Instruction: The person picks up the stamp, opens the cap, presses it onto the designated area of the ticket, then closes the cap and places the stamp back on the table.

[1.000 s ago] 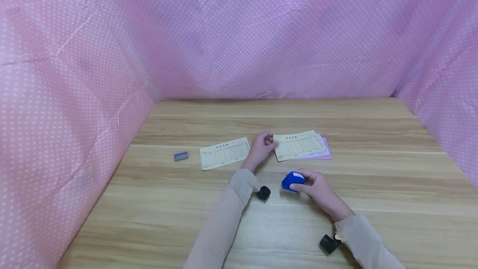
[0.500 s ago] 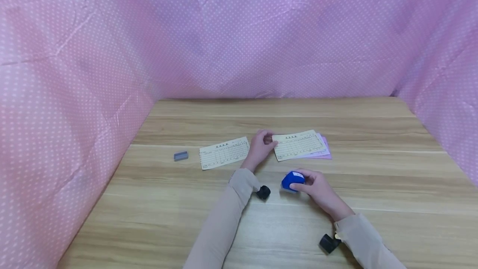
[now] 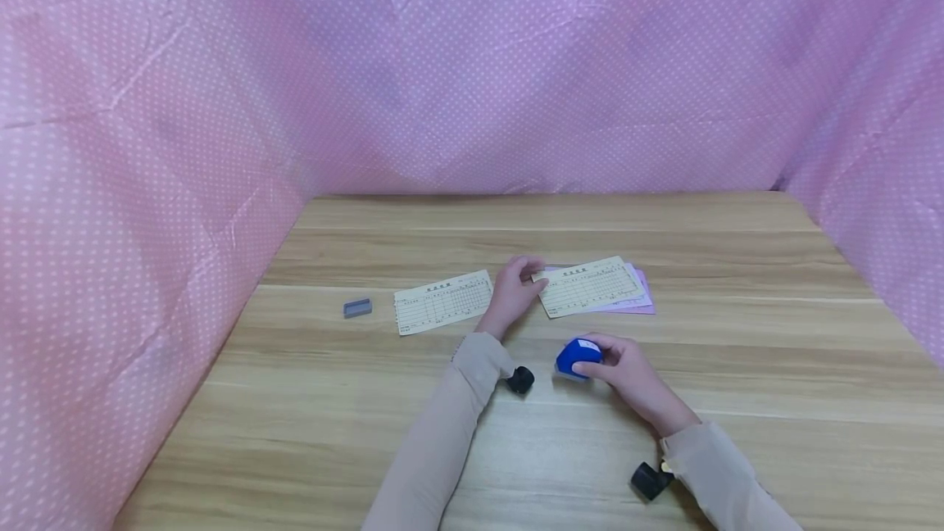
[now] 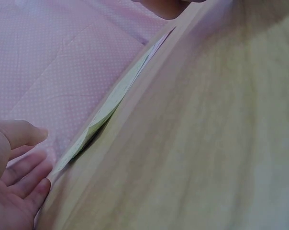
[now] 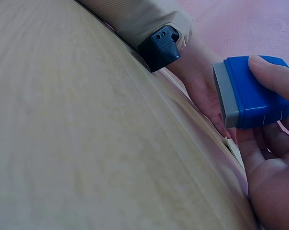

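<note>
My right hand [image 3: 627, 371] grips a blue stamp [image 3: 578, 357] with a grey base, thumb on its near side. The right wrist view shows the stamp [image 5: 257, 93] tilted, grey end facing left. Farther out, my left hand [image 3: 515, 289] is at the left edge of a printed cream slip [image 3: 590, 287], which lies over pink and purple sheets [image 3: 643, 293]. In the left wrist view, the slip's near edge [image 4: 94, 127] curls up off the table. There the left hand [image 4: 20, 177] has its thumb apart from its fingers, fingertips right at the paper.
Left of my left hand lies another printed cream slip [image 3: 442, 303]. A small grey rectangular cap [image 3: 357, 308] sits farther left on the wooden table [image 3: 295, 416]. Black wrist cameras [image 3: 521, 381] stick out from both sleeves. Pink dotted cloth [image 3: 472, 88] hangs behind and at the sides.
The left edge of the right-hand slip has shifted slightly left and down, showing a strip of purple sheet behind its top corner. My left fingers have spread a little; the right hand stays still.
</note>
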Action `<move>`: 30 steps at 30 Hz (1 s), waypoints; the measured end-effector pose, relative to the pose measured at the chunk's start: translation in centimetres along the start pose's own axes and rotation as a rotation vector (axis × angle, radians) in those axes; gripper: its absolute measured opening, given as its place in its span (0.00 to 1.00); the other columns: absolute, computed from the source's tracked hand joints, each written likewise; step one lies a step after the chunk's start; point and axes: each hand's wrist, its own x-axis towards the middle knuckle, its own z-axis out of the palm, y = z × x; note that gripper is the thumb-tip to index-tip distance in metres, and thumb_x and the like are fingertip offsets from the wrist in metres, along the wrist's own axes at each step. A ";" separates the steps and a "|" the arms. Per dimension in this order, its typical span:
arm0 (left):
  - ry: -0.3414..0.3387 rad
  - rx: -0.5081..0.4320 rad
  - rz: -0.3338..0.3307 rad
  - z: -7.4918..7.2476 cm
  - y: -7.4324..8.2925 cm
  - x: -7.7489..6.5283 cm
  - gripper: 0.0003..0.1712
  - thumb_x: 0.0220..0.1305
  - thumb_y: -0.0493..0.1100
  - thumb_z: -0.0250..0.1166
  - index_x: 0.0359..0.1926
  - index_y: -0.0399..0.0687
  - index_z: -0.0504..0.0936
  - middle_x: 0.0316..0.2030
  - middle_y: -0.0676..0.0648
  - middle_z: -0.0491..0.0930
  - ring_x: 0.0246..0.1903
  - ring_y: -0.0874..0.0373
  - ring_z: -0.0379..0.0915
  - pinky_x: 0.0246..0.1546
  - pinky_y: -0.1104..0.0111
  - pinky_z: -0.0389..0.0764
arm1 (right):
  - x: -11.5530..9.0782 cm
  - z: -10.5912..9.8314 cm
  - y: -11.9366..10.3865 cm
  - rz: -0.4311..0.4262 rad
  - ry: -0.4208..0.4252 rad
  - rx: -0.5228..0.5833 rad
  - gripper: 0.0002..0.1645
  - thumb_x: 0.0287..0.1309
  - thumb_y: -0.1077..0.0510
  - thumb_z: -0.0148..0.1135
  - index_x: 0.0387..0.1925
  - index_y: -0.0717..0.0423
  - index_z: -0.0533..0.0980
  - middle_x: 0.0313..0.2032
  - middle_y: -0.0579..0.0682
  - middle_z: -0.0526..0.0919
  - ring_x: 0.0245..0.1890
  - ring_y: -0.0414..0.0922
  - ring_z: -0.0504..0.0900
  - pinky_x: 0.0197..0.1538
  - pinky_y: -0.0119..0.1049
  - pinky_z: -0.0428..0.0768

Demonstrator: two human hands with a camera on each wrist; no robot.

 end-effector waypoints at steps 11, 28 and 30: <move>-0.006 0.018 0.022 -0.1 0.3 -0.2 0.21 0.62 0.36 0.65 0.57 0.42 0.77 0.56 0.44 0.80 0.57 0.53 0.76 0.59 0.66 0.75 | 0.0 -0.1 -0.1 0.006 -0.002 0.001 0.32 0.59 0.50 0.66 0.61 0.61 0.72 0.60 0.61 0.76 0.61 0.54 0.76 0.63 0.47 0.75; -0.024 0.005 0.002 -0.2 0.7 -0.5 0.20 0.63 0.40 0.66 0.56 0.46 0.79 0.41 0.48 0.86 0.48 0.55 0.79 0.52 0.67 0.77 | 0.0 -0.1 -0.1 0.000 0.006 -0.023 0.32 0.59 0.49 0.67 0.61 0.60 0.72 0.59 0.61 0.77 0.60 0.54 0.76 0.63 0.48 0.75; -0.024 0.008 0.005 -0.2 0.7 -0.5 0.19 0.62 0.40 0.66 0.54 0.46 0.80 0.39 0.47 0.86 0.45 0.56 0.79 0.51 0.67 0.77 | 0.1 -0.1 0.0 0.000 0.007 -0.022 0.32 0.58 0.49 0.67 0.61 0.60 0.72 0.59 0.61 0.77 0.60 0.54 0.76 0.63 0.49 0.75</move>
